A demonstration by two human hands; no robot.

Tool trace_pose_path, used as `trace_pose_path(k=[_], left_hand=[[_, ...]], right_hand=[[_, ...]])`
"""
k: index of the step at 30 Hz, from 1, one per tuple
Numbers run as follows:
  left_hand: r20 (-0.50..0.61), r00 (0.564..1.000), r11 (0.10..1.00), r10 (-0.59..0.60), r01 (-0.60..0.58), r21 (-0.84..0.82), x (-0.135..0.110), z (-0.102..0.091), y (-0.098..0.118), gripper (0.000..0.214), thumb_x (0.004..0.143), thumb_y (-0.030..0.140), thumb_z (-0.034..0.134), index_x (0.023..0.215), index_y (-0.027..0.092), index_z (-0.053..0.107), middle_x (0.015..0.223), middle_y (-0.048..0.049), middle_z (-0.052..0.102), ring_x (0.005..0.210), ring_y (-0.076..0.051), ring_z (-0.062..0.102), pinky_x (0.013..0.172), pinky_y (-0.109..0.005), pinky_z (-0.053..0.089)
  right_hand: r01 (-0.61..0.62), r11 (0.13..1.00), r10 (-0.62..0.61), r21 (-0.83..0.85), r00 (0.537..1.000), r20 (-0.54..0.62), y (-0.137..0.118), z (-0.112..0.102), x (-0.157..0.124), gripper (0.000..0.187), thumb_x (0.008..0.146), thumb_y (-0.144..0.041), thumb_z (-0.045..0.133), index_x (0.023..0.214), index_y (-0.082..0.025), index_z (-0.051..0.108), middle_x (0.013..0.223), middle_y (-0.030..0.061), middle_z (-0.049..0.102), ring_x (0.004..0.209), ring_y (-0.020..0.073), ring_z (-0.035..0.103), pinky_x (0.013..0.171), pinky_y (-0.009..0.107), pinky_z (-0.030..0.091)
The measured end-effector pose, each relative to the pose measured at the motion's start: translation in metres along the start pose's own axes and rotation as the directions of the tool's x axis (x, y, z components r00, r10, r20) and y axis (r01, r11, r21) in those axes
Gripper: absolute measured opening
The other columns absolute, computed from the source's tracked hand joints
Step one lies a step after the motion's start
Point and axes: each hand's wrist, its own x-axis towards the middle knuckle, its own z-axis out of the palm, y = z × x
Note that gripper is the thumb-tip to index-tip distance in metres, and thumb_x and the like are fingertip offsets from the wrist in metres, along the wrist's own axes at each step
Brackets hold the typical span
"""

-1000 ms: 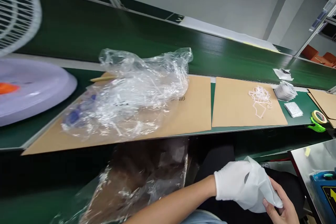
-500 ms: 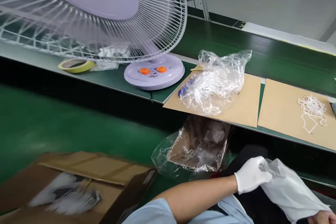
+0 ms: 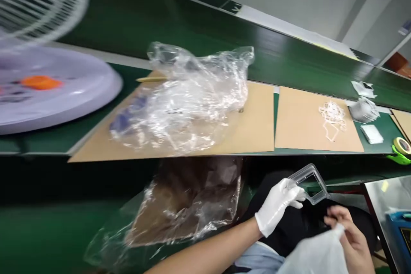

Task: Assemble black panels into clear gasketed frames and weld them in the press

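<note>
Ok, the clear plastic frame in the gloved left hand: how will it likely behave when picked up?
The clear plastic frame looks fairly stiff: it juts from the gloved left hand without sagging. It is probably light for its size, being mostly open window. Its glossy rim may be slippery, and the thin walls could crack if squeezed hard.

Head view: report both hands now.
Left hand, white-gloved, holding a clear plastic frame. Right hand, bare, pinching a white bag. Plastic-wrapped brown cardboard lies beyond the left forearm.
</note>
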Motion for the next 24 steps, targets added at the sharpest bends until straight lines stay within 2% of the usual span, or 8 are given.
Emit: trace_pose_path(k=[2,4,7,12,15,17,21,24], left_hand=[[0.038,0.998,0.995,-0.043,0.039,0.095,0.0,0.009,-0.009,0.06,0.075,0.065,0.089,0.097,0.015,0.063,0.098,-0.0124,0.076,0.092,-0.027,0.076,0.078,-0.038,0.059],[0.06,0.997,0.983,-0.058,0.046,0.175,0.0,0.015,-0.017,0.055,0.074,0.06,0.091,0.091,0.017,0.062,0.094,-0.0088,0.075,0.087,-0.023,0.073,0.079,-0.037,0.057],[0.12,0.992,0.977,-0.045,0.018,0.214,0.0,0.016,-0.023,0.055,0.073,0.063,0.091,0.089,0.017,0.065,0.092,-0.0059,0.074,0.088,-0.021,0.069,0.085,-0.036,0.054],[0.275,0.947,0.981,-0.167,0.132,0.143,-0.004,0.006,-0.02,0.078,0.076,0.075,0.081,0.129,0.02,0.067,0.101,-0.0088,0.073,0.088,-0.022,0.066,0.075,-0.033,0.05],[0.267,0.937,0.916,-0.224,0.109,0.387,-0.011,-0.002,-0.013,0.056,0.07,0.063,0.088,0.096,0.016,0.069,0.077,0.0002,0.06,0.073,-0.016,0.053,0.065,-0.028,0.04],[0.217,0.947,0.84,-0.235,0.086,0.536,-0.018,-0.009,-0.001,0.047,0.072,0.055,0.084,0.071,0.018,0.054,0.068,0.0051,0.045,0.067,-0.012,0.041,0.061,-0.026,0.031],[0.094,0.992,0.799,-0.087,0.013,0.601,-0.034,-0.039,0.039,0.041,0.079,0.047,0.077,0.069,0.019,0.048,0.07,0.0052,0.045,0.068,-0.012,0.042,0.06,-0.025,0.031],[-0.047,0.999,0.842,0.007,0.019,0.54,-0.047,-0.094,0.062,0.042,0.08,0.055,0.08,0.089,0.015,0.067,0.084,-0.0016,0.067,0.08,-0.02,0.059,0.068,-0.027,0.046]], right_hand=[[0.009,1.0,-0.01,-0.03,0.999,-0.052,-0.01,0.015,0.008,0.033,0.098,-0.057,0.07,0.09,-0.027,0.08,0.158,0.0126,0.056,0.142,0.039,0.059,0.11,0.056,0.057],[0.002,0.996,-0.009,-0.087,0.997,-0.082,-0.013,0.024,0.012,0.03,0.099,-0.055,0.07,0.101,-0.029,0.083,0.172,0.0091,0.04,0.153,0.0405,0.046,0.12,0.061,0.047],[-0.051,0.99,0.04,-0.134,0.996,-0.085,-0.007,0.027,0.011,0.032,0.098,-0.056,0.072,0.11,-0.029,0.085,0.165,0.0125,0.049,0.151,0.0403,0.05,0.118,0.059,0.051],[-0.077,0.979,0.043,-0.191,0.983,-0.177,0.005,0.024,0.011,0.036,0.097,-0.059,0.072,0.109,-0.029,0.085,0.15,0.0142,0.061,0.145,0.0386,0.057,0.11,0.051,0.058],[-0.056,0.972,0.003,-0.228,0.974,-0.227,0.005,0.023,0.021,0.039,0.097,-0.061,0.07,0.111,-0.029,0.085,0.15,0.0143,0.058,0.139,0.0379,0.061,0.106,0.049,0.061],[-0.002,0.97,-0.05,-0.241,0.977,-0.209,0.001,0.022,0.031,0.041,0.097,-0.062,0.07,0.116,-0.028,0.085,0.149,0.0148,0.058,0.142,0.0381,0.058,0.105,0.048,0.062],[0.104,0.978,-0.14,-0.179,0.969,-0.203,-0.017,0.02,0.062,0.044,0.099,-0.061,0.067,0.127,-0.03,0.081,0.15,0.0137,0.057,0.137,0.0358,0.063,0.105,0.049,0.063],[0.192,0.961,-0.225,-0.199,0.961,-0.16,-0.042,0.026,0.099,0.042,0.101,-0.059,0.065,0.13,-0.032,0.078,0.15,0.0122,0.055,0.132,0.0323,0.066,0.103,0.048,0.063]])
